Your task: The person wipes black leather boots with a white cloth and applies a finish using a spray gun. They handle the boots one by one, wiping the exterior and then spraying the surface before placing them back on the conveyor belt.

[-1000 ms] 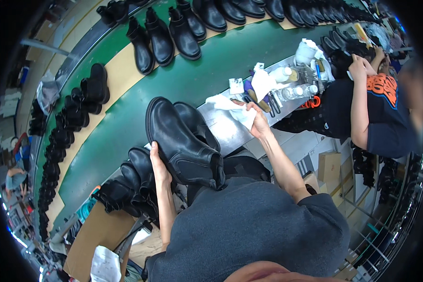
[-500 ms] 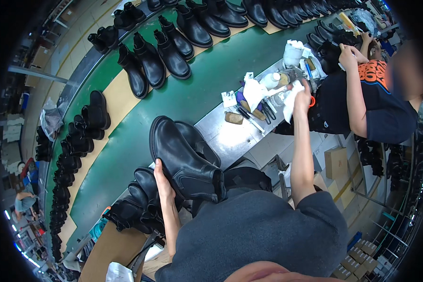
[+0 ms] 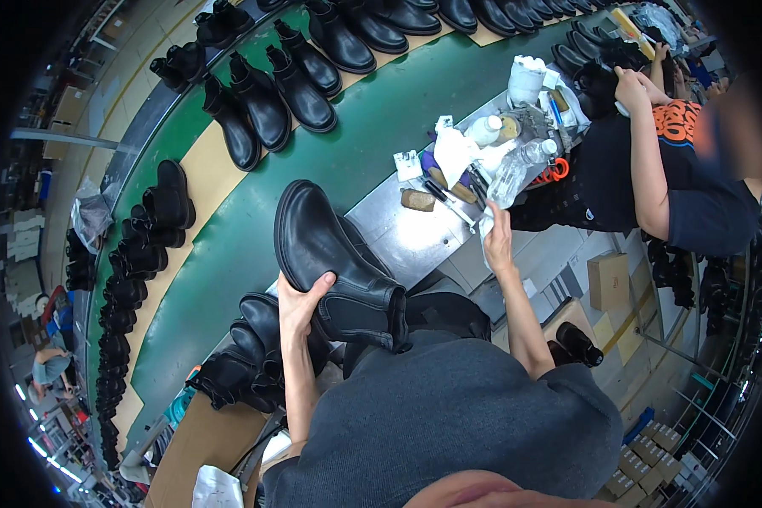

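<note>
- Head view: the left hand [image 3: 298,303] comes up from the lower edge with its forearm nearly upright, beside the torso.
- Its grip is closed on 1 black boot [image 3: 334,241], thumb laid across the upper; the other fingers go behind the boot and are mostly hidden.
- The boot is tilted in front of the torso, toe away from the person and shaft opening toward the chest. Behind it, another boot [image 3: 357,239] shows only as a dark strip.
- The right hand [image 3: 499,241] reaches forward and to the right, elbow bent, forearm slanting up from the sleeve [image 3: 580,389].
- Its grip is closed on a white cloth [image 3: 486,225], seen as a narrow piece along the fingers; the rest is hidden.
- A clear bottle [image 3: 510,179] is just beyond the right fingertips; its outline is hard to make out, and I cannot tell whether they touch.
- Left of the left forearm, several dark boots [image 3: 237,360] overlap, their edges hard to separate.
- The far row of boots [image 3: 339,38] on the green tabletop [image 3: 389,127] is cut off at the top.
- The co-worker's hands [image 3: 637,89] are partly hidden by each other.
</note>
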`<action>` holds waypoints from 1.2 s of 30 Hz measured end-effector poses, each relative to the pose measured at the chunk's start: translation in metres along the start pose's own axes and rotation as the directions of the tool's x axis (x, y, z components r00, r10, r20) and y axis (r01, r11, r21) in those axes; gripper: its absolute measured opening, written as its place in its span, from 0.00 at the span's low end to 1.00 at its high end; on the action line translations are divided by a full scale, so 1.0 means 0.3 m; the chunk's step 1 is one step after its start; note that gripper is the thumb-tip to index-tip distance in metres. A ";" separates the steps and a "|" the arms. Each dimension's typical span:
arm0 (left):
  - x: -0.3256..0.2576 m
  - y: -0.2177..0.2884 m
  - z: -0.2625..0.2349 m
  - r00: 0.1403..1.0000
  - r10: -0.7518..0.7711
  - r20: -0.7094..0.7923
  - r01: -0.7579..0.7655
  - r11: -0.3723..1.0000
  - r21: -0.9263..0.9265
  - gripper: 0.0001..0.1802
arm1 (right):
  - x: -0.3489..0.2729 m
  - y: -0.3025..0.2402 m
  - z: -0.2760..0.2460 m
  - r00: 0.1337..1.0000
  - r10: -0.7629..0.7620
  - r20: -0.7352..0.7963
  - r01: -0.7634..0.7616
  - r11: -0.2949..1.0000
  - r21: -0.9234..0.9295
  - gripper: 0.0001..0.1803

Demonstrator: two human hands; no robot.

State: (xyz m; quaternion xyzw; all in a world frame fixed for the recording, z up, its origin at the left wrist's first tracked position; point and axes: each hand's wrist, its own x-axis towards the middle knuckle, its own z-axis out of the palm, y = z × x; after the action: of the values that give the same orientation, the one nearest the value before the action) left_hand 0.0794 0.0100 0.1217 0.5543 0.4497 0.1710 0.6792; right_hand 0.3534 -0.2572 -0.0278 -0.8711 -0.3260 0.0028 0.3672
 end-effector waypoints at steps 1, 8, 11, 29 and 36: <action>0.001 0.001 -0.003 1.000 0.012 0.020 -0.012 1.000 0.002 0.41 | 0.002 0.001 0.000 1.000 0.004 0.001 -0.004 1.000 0.021 0.27; -0.012 0.050 0.000 0.985 0.090 0.150 -0.113 0.981 0.156 0.49 | 0.378 0.213 -0.081 0.786 0.588 0.189 -0.529 0.482 0.699 0.19; -0.024 0.075 -0.002 0.978 0.126 0.165 -0.157 0.969 0.191 0.53 | 0.522 0.199 -0.163 0.824 0.457 0.335 -0.567 0.643 0.515 0.24; -0.099 0.004 -0.006 0.985 0.152 0.083 -0.168 0.955 0.244 0.50 | 0.227 -0.978 0.079 0.723 -0.378 0.578 0.074 0.875 0.479 0.30; -0.130 -0.003 -0.009 0.988 0.142 0.054 -0.151 0.963 0.222 0.50 | 0.272 -0.921 0.140 0.653 -0.429 0.624 -0.037 0.805 0.592 0.27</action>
State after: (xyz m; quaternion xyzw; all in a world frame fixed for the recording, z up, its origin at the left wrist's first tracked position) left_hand 0.0561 -0.0173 0.1373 0.6625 0.4110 0.1582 0.6059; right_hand 0.2511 -0.0407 0.1380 -0.6054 -0.5262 0.4045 0.4394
